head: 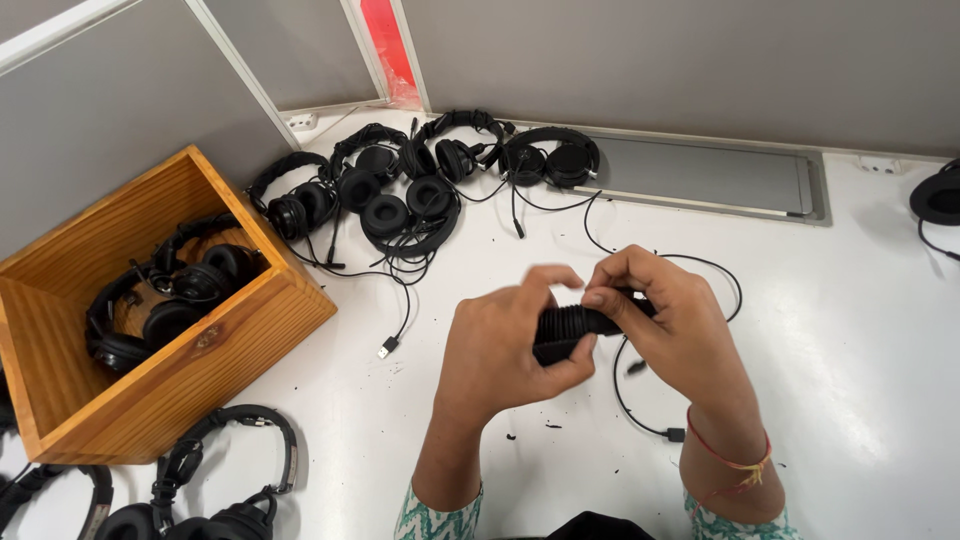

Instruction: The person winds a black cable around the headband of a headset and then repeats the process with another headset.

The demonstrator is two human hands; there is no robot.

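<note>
Both of my hands meet over the white desk around a black headset ear cup [570,328] with a ribbed cushion. My left hand [500,350] grips it from the left, thumb under it. My right hand [665,320] pinches its upper right edge with the fingertips. A thin black cable [625,400] loops from the ear cup across the desk to a small plug [676,434]. A red thread band circles my right wrist.
A wooden box [250,320] at left holds several black headsets. More headsets lie in a pile [420,180] at the back, and others at the lower left [230,470]. A grey panel [700,175] lies along the back wall. Another ear cup [938,198] sits at far right.
</note>
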